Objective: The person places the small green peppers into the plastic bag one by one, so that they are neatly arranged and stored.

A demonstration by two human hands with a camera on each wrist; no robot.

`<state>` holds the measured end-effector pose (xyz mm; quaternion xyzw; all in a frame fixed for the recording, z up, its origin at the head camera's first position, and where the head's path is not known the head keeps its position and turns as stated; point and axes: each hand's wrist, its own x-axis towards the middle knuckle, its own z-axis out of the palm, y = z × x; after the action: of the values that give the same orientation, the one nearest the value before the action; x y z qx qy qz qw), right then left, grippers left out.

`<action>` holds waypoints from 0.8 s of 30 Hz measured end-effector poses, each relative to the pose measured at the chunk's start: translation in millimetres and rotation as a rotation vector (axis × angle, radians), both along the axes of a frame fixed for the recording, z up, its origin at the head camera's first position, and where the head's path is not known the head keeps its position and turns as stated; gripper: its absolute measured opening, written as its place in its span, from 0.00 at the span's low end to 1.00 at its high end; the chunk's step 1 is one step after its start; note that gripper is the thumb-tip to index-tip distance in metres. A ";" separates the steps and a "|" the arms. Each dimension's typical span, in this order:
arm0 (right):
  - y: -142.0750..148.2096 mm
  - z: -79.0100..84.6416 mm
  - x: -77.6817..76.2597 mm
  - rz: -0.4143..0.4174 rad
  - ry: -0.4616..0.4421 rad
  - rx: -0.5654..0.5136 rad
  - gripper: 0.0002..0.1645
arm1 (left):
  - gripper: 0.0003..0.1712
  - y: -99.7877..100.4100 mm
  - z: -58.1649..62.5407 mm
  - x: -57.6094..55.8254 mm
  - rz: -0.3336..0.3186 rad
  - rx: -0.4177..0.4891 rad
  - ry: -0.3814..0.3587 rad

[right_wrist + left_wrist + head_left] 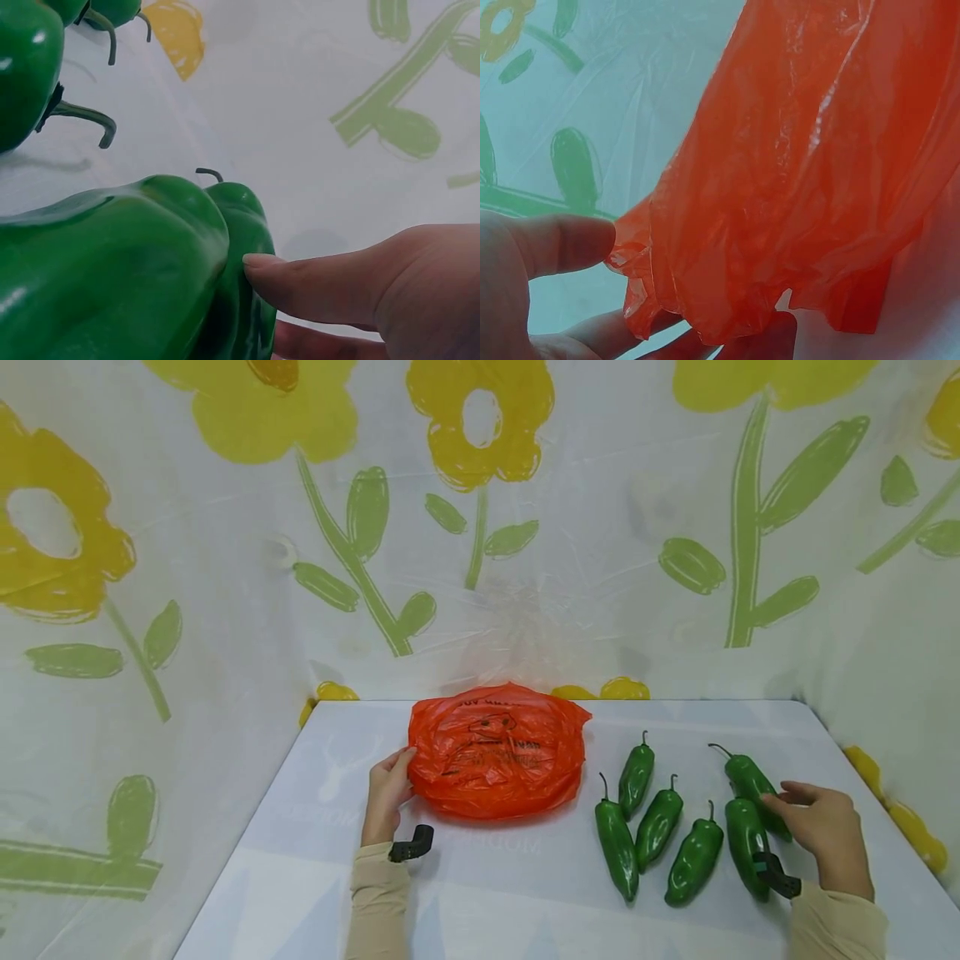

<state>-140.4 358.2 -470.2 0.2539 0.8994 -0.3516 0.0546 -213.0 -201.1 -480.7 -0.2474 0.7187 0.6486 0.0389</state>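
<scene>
A crumpled red plastic bag [498,756] with dark print lies on the table's left part. My left hand [388,789] is at its left edge. In the left wrist view, the thumb [574,241] and fingers pinch a gathered corner of the bag [780,187]. My right hand [821,822] is by the far right green pepper [746,777]. Its thumb tip rests on that pepper [244,232], while the other fingers extend beside its right side. Another green pepper [745,839] lies close in front, large in the right wrist view.
Several more green peppers [658,828] with thin stems lie between the bag and my right hand. The white table [480,902] meets a flower-patterned cloth [585,568] at its back and sides. A black wrist camera [776,875] overlaps the front right pepper in the head view.
</scene>
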 end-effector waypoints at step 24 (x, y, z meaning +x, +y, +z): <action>-1.1 -2.9 -1.5 0.046 0.001 0.027 0.39 | 0.36 -0.1 -1.9 -1.1 -0.019 -0.002 0.002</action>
<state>-141.9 357.1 -473.1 0.2339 0.9097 -0.3381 0.0588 -214.1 -201.1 -482.5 -0.2400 0.7218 0.6476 0.0441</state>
